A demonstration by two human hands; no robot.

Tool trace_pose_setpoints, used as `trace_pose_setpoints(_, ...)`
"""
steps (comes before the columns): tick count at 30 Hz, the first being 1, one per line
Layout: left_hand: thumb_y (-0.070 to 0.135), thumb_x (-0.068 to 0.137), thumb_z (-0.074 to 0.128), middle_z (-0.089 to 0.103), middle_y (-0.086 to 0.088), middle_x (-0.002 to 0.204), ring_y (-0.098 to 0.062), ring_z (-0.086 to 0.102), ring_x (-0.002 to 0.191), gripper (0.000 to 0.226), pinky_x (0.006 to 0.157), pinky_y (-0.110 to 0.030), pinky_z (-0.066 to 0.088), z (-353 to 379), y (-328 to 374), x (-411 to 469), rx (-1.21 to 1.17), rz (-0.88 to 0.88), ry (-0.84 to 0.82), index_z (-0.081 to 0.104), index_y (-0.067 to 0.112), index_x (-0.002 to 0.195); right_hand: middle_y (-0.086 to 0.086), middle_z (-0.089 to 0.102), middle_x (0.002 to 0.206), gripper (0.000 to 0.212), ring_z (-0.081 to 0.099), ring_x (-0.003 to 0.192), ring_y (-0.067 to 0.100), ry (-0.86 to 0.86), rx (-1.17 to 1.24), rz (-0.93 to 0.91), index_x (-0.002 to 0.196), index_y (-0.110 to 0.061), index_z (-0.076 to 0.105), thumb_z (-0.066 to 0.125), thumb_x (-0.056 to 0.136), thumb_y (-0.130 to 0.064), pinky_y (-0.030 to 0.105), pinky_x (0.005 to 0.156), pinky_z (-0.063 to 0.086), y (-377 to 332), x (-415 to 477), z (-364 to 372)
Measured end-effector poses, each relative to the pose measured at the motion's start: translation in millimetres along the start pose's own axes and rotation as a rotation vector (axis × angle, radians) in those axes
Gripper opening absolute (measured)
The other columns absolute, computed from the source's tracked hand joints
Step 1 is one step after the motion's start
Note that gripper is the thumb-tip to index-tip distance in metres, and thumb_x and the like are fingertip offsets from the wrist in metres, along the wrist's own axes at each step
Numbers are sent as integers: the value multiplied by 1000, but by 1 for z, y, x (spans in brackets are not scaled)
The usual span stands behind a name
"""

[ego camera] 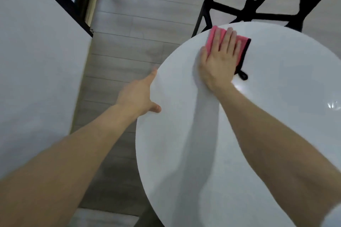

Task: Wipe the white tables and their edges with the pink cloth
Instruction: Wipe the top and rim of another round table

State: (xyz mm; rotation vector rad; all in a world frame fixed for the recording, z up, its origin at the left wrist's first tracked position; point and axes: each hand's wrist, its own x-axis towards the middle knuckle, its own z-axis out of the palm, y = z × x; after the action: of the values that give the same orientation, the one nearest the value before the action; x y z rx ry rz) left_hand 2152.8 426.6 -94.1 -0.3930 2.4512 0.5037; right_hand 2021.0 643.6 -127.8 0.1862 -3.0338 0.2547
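Observation:
A round white table (258,134) fills the right half of the head view. My right hand (219,59) lies flat, fingers straight, pressing the pink cloth (242,42) onto the tabletop near its far edge. The cloth has a black trim and a black loop at its right side. My left hand (138,96) holds the table's left edge: the thumb lies on top, the fingers are hidden under the rim. A second white table (36,70), rectangular with a black edge, stands at the left.
A black chair (262,5) with an open lattice back stands just beyond the round table. A strip of grey plank floor (129,33) runs between the two tables.

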Motion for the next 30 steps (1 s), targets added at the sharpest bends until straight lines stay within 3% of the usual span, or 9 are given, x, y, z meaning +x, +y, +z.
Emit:
trace_pose_setpoints(3, 54, 62, 100, 72, 0, 134, -32, 66, 120, 137, 91, -46, 58, 2, -2, -4, -65, -3, 15, 13, 53, 167, 24, 13, 177, 73, 8, 166, 40, -195, 17, -465, 172, -8, 19, 29, 112, -49, 58, 133, 10, -62, -65, 2)
trace_pose_setpoints(6, 52, 60, 101, 70, 4, 141, -28, 65, 126, 136, 98, -47, 57, 2, -3, -5, -133, -18, 24, 16, 57, 166, 17, 33, 173, 69, 28, 161, 35, -247, -33, -916, 171, -21, 29, 32, 112, -58, 50, 131, 20, -34, -35, -18)
trace_pose_setpoints(9, 44, 63, 102, 68, 10, 142, -24, 64, 129, 135, 103, -47, 56, 5, -6, 0, -171, -36, -1, 15, 61, 164, 27, 51, 153, 63, 44, 146, 44, -114, -111, -698, 160, -17, 47, 31, 113, -55, 54, 129, 24, 11, 43, -11)
trace_pose_setpoints(11, 42, 62, 102, 69, 12, 141, -23, 65, 127, 134, 103, -47, 56, 7, -9, 1, -208, -45, -3, 15, 63, 163, 37, 44, 156, 64, 35, 153, 52, -78, -115, -323, 149, 1, 52, 28, 112, -46, 62, 129, 20, 15, 65, -7)
trace_pose_setpoints(13, 42, 62, 102, 70, 14, 137, -22, 66, 124, 134, 101, -48, 57, 7, -11, 0, -237, -47, -13, 15, 64, 162, 36, 40, 161, 63, 29, 158, 50, -61, -84, -191, 150, 7, 49, 28, 110, -37, 63, 130, 17, -14, 46, 4)
trace_pose_setpoints(18, 49, 64, 100, 75, 12, 116, -27, 71, 106, 108, 85, -45, 60, 4, -9, -4, -197, -8, -4, 35, 59, 150, 19, 32, 173, 63, 21, 165, 34, -257, 39, -770, 164, -9, 42, 33, 113, -45, 54, 134, 13, -72, -40, -3)
trace_pose_setpoints(20, 51, 67, 98, 75, 10, 120, -28, 71, 108, 122, 88, -47, 60, 2, -5, -8, -187, -32, -18, 19, 65, 159, 14, 27, 176, 65, 21, 165, 32, -264, 33, -848, 168, -17, 37, 36, 111, -50, 49, 134, 13, -40, -15, -8)
trace_pose_setpoints(26, 44, 65, 100, 74, 10, 127, -25, 69, 114, 134, 94, -47, 60, -4, 0, -8, -216, -73, -34, 9, 66, 161, 25, 23, 175, 74, 18, 165, 39, -28, -55, 11, 169, -3, 26, 27, 110, -48, 56, 133, 15, 29, 59, -10)
trace_pose_setpoints(30, 50, 67, 98, 75, 5, 126, -28, 71, 109, 126, 86, -43, 60, -9, 5, -13, -98, -50, -18, 16, 54, 162, 20, 23, 176, 67, 19, 166, 33, -156, 89, -593, 167, -7, 35, 41, 109, -41, 53, 133, 16, -70, -29, 4)
